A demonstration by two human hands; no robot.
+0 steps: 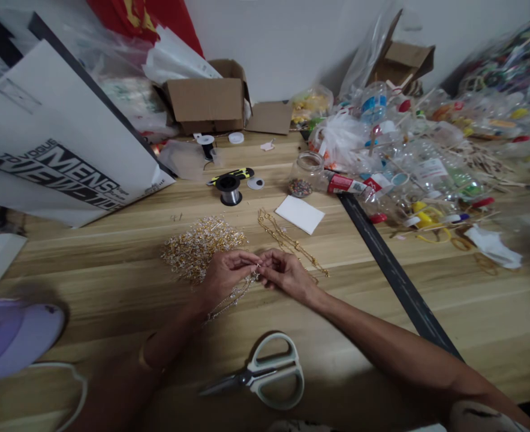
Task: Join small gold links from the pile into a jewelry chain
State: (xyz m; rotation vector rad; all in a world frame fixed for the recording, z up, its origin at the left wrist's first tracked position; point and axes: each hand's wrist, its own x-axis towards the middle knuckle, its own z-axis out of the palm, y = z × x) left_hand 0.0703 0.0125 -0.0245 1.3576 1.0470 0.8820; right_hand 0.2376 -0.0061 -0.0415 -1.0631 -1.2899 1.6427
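Observation:
My left hand (229,274) and my right hand (285,271) meet fingertip to fingertip over the wooden table, both pinched closed. Between them is the end of a silver beaded chain (235,294), which trails from the fingers down past my left wrist onto the wood. The tiny piece right at the fingertips is too small to make out. Beside my left hand spreads a heap of small gold and clear beads (202,243). Gold chains (287,237) lie just beyond my right hand. Nearer to me rest scissors (265,375) with pale handles, blades pointing left.
Behind the hands are a wire spool (229,191), a yellow-black cutter (242,174), a jar of beads (301,180) and a white card (300,214). Plastic bottles (436,174) crowd the right. A large white bag (62,138) and a purple cap (17,336) stand left.

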